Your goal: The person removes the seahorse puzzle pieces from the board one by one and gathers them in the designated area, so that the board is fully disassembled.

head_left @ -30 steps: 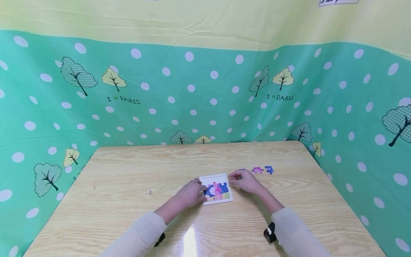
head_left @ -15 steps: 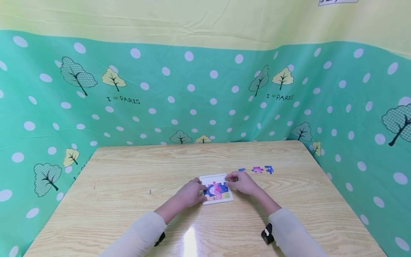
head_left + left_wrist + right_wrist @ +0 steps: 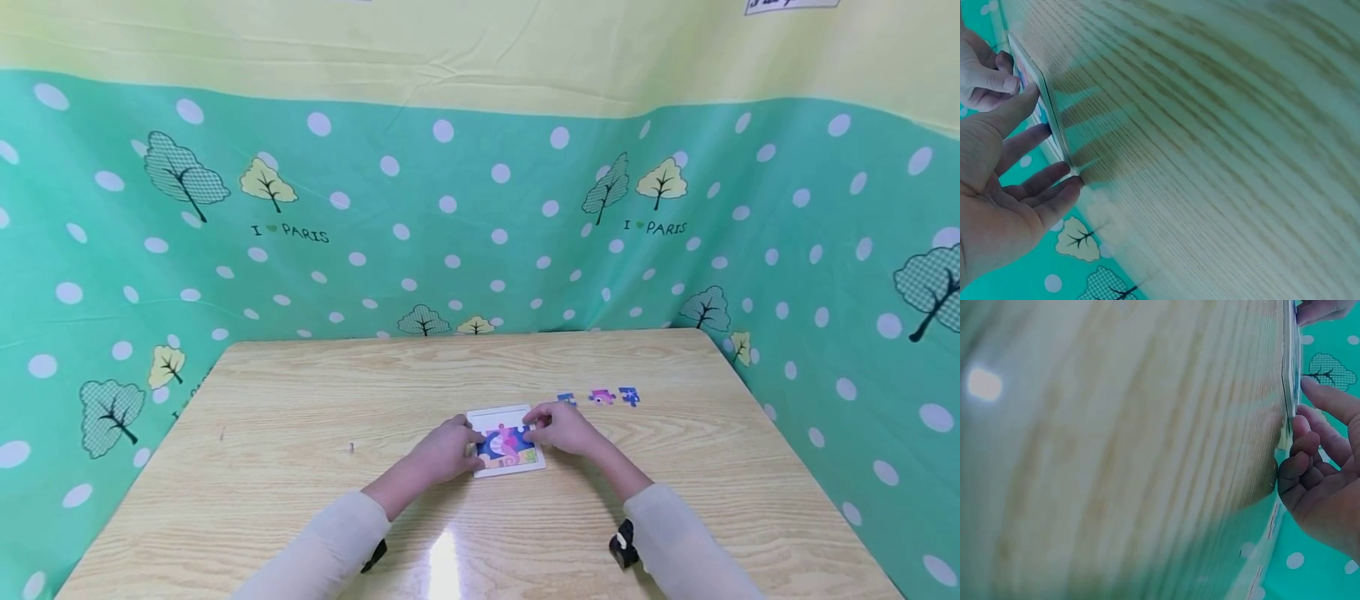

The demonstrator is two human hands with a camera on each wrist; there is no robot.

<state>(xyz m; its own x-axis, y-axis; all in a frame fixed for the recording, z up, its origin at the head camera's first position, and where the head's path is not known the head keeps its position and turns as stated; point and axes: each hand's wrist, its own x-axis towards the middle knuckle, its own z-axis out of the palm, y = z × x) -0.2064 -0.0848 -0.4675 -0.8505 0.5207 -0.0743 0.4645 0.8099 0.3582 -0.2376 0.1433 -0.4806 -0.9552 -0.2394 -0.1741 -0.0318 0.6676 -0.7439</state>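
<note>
A white puzzle tray (image 3: 508, 474), holding joined pieces with a pink seahorse picture, lies in the middle of the table. My left hand (image 3: 444, 450) rests on its left side, fingers spread and fairly straight. In the left wrist view the left thumb and fingertips (image 3: 1060, 170) touch the tray's edge and top. At the tray's right side, my right hand (image 3: 567, 429) touches the blue part of the picture with thumb and index finger. These two stand apart in the right wrist view, with the other fingers (image 3: 1300, 465) bent; no loose piece shows between them.
Loose jigsaw pieces lie behind and right of the tray: a blue one (image 3: 567, 399), a pink one with an eye (image 3: 602, 397) and a blue one with a star (image 3: 629, 396). A small speck (image 3: 351, 448) lies left. A green curtain (image 3: 450, 217) borders the table.
My right hand has moved left from beside the tray onto its right edge, which uncovers the nearest loose blue piece. The left hand has stayed in place.
</note>
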